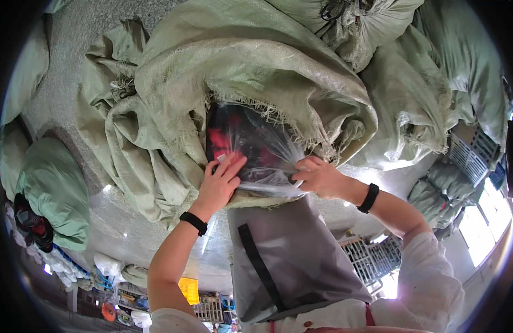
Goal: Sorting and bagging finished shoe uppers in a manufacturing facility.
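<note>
Head view. Clear plastic bag (267,149) lies in the frayed mouth of a large woven sack (251,69), between the two hands and partly beyond them, just above the top edge of a grey apron (303,252).

Left hand (221,180): on the bag's near left side, fingers extended and slightly spread over the film, not closed into a fist. A small white piece (221,158) shows beside its fingertips; cannot tell what it is. Right hand (321,177): at the bag's near right corner, fingers curled, gripping gathered film between thumb and fingers. Black bands sit on both wrists.

Materials: bag film thin, glossy, transparent; creases run toward the right hand's grip. Dark and bright red contents show through; their kind is unclear. Sack is pale green, coarse weave, slack, in thick rounded folds; torn rim carries loose threads. Apron is smooth and matte, with a black strap (261,266) set diagonally.

Surroundings: tied, bulging woven sacks (403,91) at upper right; a fuller, smoother green sack (56,191) at left. Floor (73,105) is grey and speckled. A yellow crate (189,289) stands near the lower edge, beyond the left forearm.
</note>
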### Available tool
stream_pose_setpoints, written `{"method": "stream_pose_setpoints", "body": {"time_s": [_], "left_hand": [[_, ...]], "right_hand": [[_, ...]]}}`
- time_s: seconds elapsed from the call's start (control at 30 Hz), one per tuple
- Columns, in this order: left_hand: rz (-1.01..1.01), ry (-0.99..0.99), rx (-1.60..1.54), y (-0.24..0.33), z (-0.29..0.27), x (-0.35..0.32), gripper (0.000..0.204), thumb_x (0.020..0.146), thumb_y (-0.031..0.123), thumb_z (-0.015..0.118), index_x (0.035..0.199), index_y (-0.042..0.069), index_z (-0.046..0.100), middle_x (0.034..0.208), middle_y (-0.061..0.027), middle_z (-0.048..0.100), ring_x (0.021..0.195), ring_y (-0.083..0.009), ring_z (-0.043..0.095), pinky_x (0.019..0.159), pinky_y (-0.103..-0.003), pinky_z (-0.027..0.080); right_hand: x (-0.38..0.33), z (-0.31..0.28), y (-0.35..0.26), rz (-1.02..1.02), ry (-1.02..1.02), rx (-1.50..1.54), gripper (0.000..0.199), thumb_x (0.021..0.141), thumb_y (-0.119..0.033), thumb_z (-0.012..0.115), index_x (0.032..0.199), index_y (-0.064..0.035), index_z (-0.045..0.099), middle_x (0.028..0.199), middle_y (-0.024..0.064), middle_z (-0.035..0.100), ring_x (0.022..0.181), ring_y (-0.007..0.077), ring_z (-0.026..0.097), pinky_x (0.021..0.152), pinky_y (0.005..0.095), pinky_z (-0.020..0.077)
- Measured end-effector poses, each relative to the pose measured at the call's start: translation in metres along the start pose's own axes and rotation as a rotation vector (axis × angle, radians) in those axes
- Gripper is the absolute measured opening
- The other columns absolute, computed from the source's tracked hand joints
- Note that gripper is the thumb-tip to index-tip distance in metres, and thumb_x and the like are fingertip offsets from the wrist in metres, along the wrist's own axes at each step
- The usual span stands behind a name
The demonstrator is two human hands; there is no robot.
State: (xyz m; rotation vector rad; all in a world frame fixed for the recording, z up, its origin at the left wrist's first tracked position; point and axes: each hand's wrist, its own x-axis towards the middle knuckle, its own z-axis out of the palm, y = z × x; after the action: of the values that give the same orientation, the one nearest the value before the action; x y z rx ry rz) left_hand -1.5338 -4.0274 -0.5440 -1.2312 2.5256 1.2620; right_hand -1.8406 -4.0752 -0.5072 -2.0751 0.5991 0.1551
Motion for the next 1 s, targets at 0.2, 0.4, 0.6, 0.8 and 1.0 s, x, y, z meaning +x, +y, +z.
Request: {"method": "stream_pose_setpoints", "body": {"time_s": [0.2, 0.4, 0.6, 0.8, 1.0], "left_hand": [[0.323, -0.26, 0.018, 0.011, -0.013, 0.025, 0.006, 0.071, 0.012, 0.06, 0.075, 0.008, 0.063, 0.139, 0.0025, 0.034, 0.124, -0.0265, 0.035, 0.074, -0.039, 0.045], [0.22, -0.358, 0.066, -0.007, 0.012, 0.037, 0.028, 0.076, 0.011, 0.051, 0.102, 0.015, 0.058, 0.107, -0.0006, 0.052, 0.101, -0.0262, 0.046, 0.069, -0.03, 0.051], [0.134, -0.268, 0.034, -0.004, 0.03, -0.004, 0.028, 0.074, 0.01, 0.052, 0.101, 0.011, 0.059, 0.119, -0.0043, 0.047, 0.111, -0.0299, 0.04, 0.072, -0.035, 0.051], [0.109, -0.229, 0.004, 0.0, 0.032, -0.008, 0.029, 0.073, 0.008, 0.052, 0.101, 0.011, 0.059, 0.118, -0.0053, 0.046, 0.113, -0.03, 0.039, 0.075, -0.036, 0.05], [-0.402, -0.051, -1.274, -0.048, 0.042, 0.029, 0.027, 0.07, -0.001, 0.05, 0.096, 0.007, 0.052, 0.1, -0.0091, 0.053, 0.094, -0.0254, 0.053, 0.075, -0.033, 0.049]], "right_hand": [[0.024, 0.035, -0.011, -0.173, -0.093, 0.002, 0.009, 0.06, -0.014, 0.062, 0.068, -0.0156, 0.064, 0.096, -0.0025, 0.06, 0.097, 0.0169, 0.051, 0.083, 0.0315, 0.0391], [0.058, 0.055, -0.021, -0.144, -0.2, -0.193, 0.003, 0.063, -0.016, 0.059, 0.063, -0.0185, 0.061, 0.071, -0.0049, 0.06, 0.076, 0.0159, 0.057, 0.074, 0.0289, 0.0385], [0.061, 0.07, -0.035, -0.146, -0.194, -0.149, 0.006, 0.063, -0.015, 0.058, 0.057, -0.0167, 0.06, 0.062, -0.003, 0.058, 0.071, 0.0157, 0.057, 0.073, 0.0281, 0.0372], [0.056, 0.071, -0.036, -0.131, -0.156, -0.175, 0.006, 0.063, -0.015, 0.058, 0.058, -0.0168, 0.061, 0.062, -0.0024, 0.058, 0.071, 0.0152, 0.057, 0.074, 0.0279, 0.0369], [0.05, 0.062, -0.027, -0.132, -0.174, -0.156, 0.005, 0.063, -0.015, 0.058, 0.059, -0.0177, 0.059, 0.062, -0.0015, 0.058, 0.069, 0.0158, 0.057, 0.072, 0.0289, 0.0382]]}}
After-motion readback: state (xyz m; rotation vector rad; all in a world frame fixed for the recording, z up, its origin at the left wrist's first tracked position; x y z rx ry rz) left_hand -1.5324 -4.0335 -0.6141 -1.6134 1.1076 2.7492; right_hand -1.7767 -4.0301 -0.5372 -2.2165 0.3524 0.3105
